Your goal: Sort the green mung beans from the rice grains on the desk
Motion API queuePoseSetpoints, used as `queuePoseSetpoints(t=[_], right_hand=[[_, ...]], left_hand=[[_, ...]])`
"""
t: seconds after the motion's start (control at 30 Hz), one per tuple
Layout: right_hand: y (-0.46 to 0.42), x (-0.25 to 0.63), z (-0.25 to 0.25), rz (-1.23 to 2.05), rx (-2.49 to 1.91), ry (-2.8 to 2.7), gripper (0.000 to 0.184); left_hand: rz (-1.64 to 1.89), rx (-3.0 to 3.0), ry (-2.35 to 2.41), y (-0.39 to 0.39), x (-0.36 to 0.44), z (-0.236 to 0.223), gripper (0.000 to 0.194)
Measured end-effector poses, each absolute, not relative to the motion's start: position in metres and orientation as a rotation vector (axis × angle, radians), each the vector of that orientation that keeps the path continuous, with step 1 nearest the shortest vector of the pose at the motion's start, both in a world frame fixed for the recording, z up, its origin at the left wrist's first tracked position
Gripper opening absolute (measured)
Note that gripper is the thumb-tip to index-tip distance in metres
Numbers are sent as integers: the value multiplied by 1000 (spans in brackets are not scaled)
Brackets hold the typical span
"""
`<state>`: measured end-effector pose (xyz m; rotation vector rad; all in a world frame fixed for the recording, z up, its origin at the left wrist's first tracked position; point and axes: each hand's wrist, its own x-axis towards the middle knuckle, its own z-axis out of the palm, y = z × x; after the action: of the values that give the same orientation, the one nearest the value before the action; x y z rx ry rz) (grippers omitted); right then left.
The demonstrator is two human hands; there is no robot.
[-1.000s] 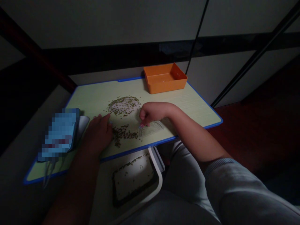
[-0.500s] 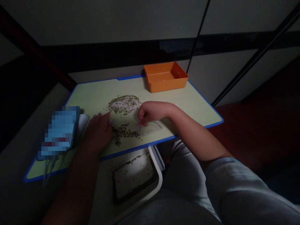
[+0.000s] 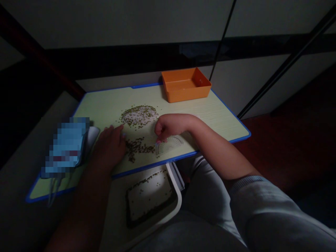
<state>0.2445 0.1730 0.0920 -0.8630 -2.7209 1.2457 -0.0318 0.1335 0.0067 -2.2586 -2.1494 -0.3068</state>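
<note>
My right hand (image 3: 173,126) is bent at the wrist, its fingers pinching the left end of a clear half-round protractor (image 3: 172,145) that lies on the yellow tabletop. Left of the protractor spreads a loose patch of small dark beans (image 3: 138,148). My left hand (image 3: 111,143) rests palm down at the left of this patch, fingers stretched out and holding nothing. Beyond both hands is a mixed heap (image 3: 139,115) of greenish beans and pale grains.
An orange bin (image 3: 187,92) stands at the table's back edge. On the left lies a blurred-out blue object (image 3: 65,148) with a cable hanging down. Below the front edge, a white tray (image 3: 180,201) holds scattered beans. Cupboard doors (image 3: 131,24) stand behind the blue-edged table (image 3: 215,119).
My right hand and the protractor have shifted very slightly to the right, leaving a small gap beside the dark beans. My left hand stays in place.
</note>
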Motion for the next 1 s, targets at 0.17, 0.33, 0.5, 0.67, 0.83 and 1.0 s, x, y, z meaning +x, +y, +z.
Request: queuePoseSetpoints(t=[0.17,0.33,0.5,0.67,0.83,1.0], right_hand=[[176,250,93,1225,-860,-2701,29],[178,251,93,1264,-838,-2735,27],[177,247,90,1300,-867,-2766,27],[179,248,90,1257,-883,-2773,26],[178,250,92,1159,-954,-2774,26],[174,247,94,1146,-991,-2754,28]], left_hand=[[-263,-2256,-2155,133,-29,11,63],[-244,-2267,-2142,133,-30,11,63],[-244,-2268,-2122,133,-32,10,63],[-224,-2261,-2121,133,-30,12,64],[-272,-2251,-2103,135,-31,7,62],[-307,-2234,-2102,136,-34,2,62]])
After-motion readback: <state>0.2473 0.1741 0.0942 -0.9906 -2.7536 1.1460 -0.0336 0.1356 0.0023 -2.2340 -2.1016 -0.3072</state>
